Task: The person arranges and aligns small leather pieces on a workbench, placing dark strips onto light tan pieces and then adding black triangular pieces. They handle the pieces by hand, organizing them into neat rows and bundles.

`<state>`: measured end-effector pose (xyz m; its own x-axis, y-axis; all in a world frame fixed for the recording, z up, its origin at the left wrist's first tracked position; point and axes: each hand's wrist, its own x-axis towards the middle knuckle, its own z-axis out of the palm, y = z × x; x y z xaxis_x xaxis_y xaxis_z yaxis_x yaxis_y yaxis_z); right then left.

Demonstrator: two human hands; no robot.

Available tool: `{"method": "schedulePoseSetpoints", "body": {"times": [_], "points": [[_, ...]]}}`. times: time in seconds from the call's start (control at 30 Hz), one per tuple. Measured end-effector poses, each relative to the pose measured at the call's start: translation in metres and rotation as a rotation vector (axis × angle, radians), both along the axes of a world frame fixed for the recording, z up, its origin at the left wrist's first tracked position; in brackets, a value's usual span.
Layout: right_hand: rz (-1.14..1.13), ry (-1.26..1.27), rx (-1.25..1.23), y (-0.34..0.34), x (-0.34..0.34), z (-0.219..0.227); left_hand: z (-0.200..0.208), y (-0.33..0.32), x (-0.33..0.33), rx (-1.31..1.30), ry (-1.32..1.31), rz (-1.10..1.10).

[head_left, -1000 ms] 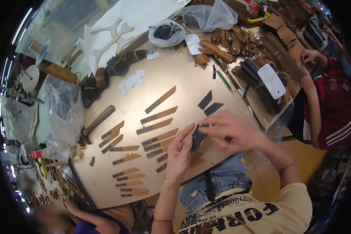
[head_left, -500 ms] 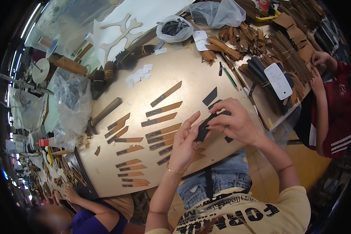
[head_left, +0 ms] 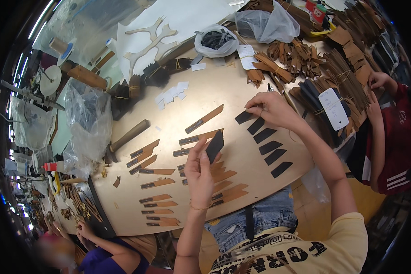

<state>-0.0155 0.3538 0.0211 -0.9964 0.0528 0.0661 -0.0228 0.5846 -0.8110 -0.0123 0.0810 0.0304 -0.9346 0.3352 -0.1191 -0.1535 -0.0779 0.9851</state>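
My left hand (head_left: 200, 171), raised over the table, grips a black slant-ended piece (head_left: 215, 147) between thumb and fingers; whether it is one layer or several I cannot tell. At the far end of a row of black slant-cut pieces (head_left: 270, 147), my right hand (head_left: 274, 109) pinches another black piece (head_left: 243, 117), which is at the tabletop. Beneath and left of my left hand lie brown leather strips (head_left: 208, 118), each with a dark patch at one end. My left hand hides some of them. Another group of brown strips (head_left: 158, 183) is farther left.
A hammer (head_left: 129, 136) lies on the tabletop (head_left: 123, 208), left of the strips. White paper bits (head_left: 172, 93), a plastic bag of black scraps (head_left: 217, 40) and tied brown leather bundles (head_left: 297, 57) are farther back. Co-workers' hands show at right (head_left: 380, 82) and lower left (head_left: 83, 230).
My right hand has left the piece in my left hand and moved away to the row's far end with a black piece. My left hand has shifted left. The view has shifted slightly.
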Motion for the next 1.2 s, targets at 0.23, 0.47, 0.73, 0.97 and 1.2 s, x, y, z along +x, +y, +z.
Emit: {"method": "schedulePoseSetpoints", "body": {"times": [0.23, 0.47, 0.73, 0.97, 1.2], "points": [[-0.089, 0.018, 0.230, 0.005, 0.006, -0.013, -0.001, 0.011, -0.008, 0.092, -0.198, -0.152], [0.038, 0.102, -0.060, -0.020, 0.018, 0.014, 0.009, 0.025, -0.019, 0.174, -0.250, -0.341], [0.093, 0.533, 0.227, -0.037, 0.025, 0.009, 0.010, 0.024, -0.025, 0.261, -0.452, -0.297], [0.026, 0.308, 0.022, -0.024, 0.012, 0.015, 0.006, 0.019, -0.030, 0.323, -0.495, -0.246], [0.113, -0.026, -0.278, -0.015, -0.012, 0.023, 0.004, 0.025, -0.042, 0.086, -0.282, -0.223]]}}
